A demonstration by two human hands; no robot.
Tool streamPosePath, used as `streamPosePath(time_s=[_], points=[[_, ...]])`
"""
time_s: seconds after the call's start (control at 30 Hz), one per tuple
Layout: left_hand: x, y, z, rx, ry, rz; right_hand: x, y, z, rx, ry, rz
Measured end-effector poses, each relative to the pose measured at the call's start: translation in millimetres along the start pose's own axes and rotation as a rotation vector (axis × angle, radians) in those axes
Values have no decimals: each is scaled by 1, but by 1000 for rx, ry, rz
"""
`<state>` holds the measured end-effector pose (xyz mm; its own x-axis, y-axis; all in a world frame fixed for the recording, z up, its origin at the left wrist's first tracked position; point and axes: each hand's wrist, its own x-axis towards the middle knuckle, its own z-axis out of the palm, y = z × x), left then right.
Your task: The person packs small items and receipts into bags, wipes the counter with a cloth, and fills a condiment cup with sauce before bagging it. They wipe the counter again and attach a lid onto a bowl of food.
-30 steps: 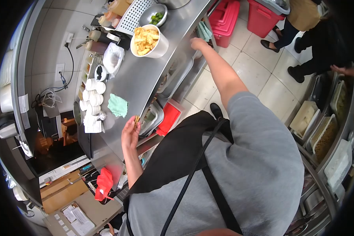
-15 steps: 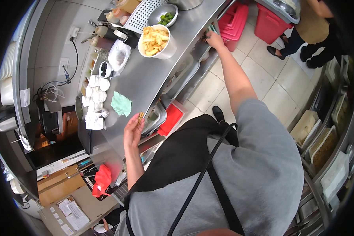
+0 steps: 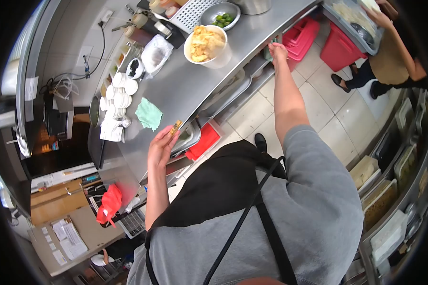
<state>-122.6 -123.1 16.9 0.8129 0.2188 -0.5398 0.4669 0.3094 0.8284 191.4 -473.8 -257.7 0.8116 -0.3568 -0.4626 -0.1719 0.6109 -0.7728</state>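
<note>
My left hand (image 3: 161, 148) is raised by the front edge of the steel counter (image 3: 173, 90). Its fingers pinch a small golden-brown piece (image 3: 175, 127) whose kind I cannot make out. My right arm is stretched out under the counter edge, and my right hand (image 3: 278, 50) is closed there at a green cloth (image 3: 268, 54), partly hidden by the hand. On the counter lies another pale green cloth (image 3: 149, 114). Farther along stands a white tub (image 3: 219, 58) with yellow crisp-looking pieces (image 3: 205, 43), beside a metal bowl (image 3: 234, 10) of green limes (image 3: 223, 20).
White lidded cups (image 3: 121, 99) are stacked by the wall near a plastic bag (image 3: 156, 53). Below the counter are trays and a red bin (image 3: 208, 137). A pink-red tub (image 3: 302, 40) stands on the floor. Another person (image 3: 387, 61) works at the far right; food containers (image 3: 378, 204) line the right side.
The view has shifted, so the counter items appear farther right. My right hand stays under the counter edge, with the green cloth now lower beside it. My left hand still pinches the piece.
</note>
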Motion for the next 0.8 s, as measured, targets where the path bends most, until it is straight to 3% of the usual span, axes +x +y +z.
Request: streamPosePath(time_s=[0.17,0.3,0.4,0.53,0.8], points=[[1,-1,0,-3,83,35,10,23,-12,101,34,8],[-3,4,-1,-39,23,55,-14,45,-33,-94,189,108],[-3,6,4,-92,-24,69,-35,79,-50,-290,-66,163],[-3,3,4,-118,-44,67,-88,87,-39,-428,-173,281],[-4,-3,-1,-55,-3,40,-39,27,-17,118,59,161]])
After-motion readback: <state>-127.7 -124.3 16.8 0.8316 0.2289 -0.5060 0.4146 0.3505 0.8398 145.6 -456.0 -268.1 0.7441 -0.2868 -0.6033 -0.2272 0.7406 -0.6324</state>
